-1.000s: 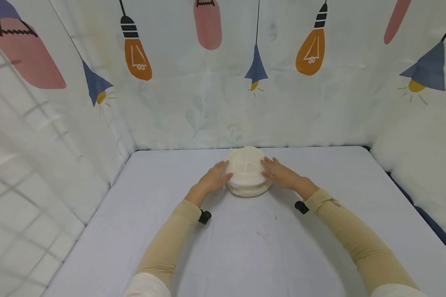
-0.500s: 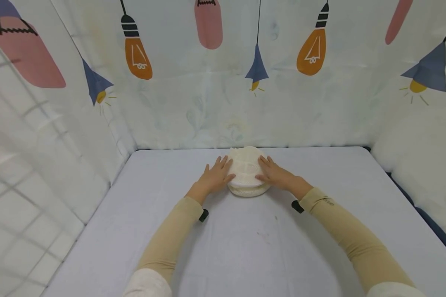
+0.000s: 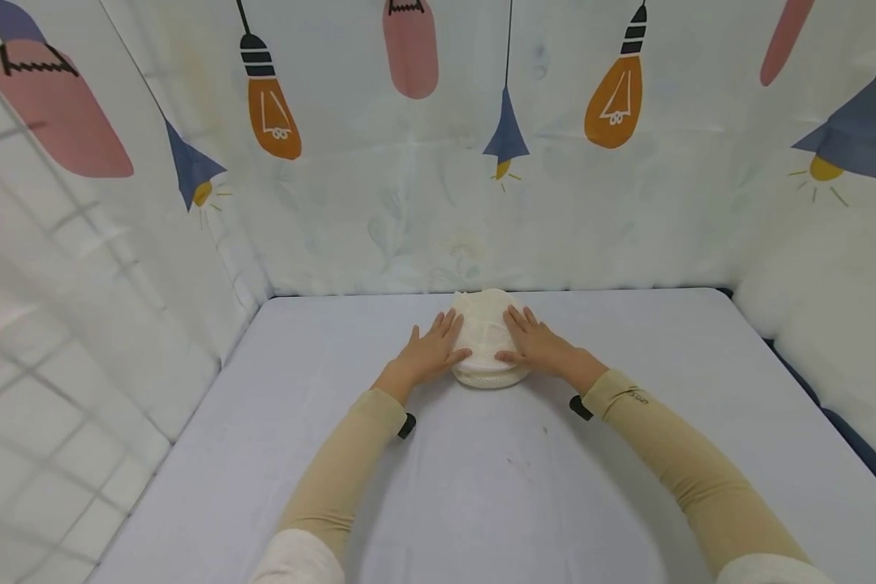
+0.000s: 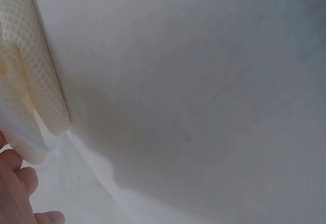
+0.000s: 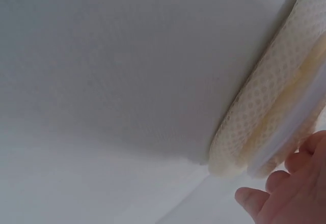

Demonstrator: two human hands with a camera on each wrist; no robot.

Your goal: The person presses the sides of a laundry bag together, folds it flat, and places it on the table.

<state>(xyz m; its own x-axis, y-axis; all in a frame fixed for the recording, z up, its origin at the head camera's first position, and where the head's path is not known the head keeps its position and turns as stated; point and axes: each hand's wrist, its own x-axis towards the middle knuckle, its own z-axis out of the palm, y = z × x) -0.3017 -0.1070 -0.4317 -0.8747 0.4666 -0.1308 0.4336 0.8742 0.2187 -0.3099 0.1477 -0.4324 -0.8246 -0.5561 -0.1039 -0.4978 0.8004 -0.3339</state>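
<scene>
A round, cream mesh laundry bag lies near the table's far edge, with an upper layer over a lower one. From the left, my left hand rests on its side, fingers spread and fairly straight. My right hand presses the opposite side in the same way. In the left wrist view, the bag's honeycomb mesh and a pale band show above the fingertips. The right wrist view shows the layered mesh edge beside the fingers of that hand. The bag's underside is hidden.
A white cloth covers the table. Behind it hangs a pale curtain printed with lamps and bulbs. A white grid-patterned curtain closes the left side, and pale fabric bulges at the right edge.
Both hands have moved inward over the bag, so the fingers now lie further onto its top. The upper layer looks flatter and the bag slightly narrower between the hands.
</scene>
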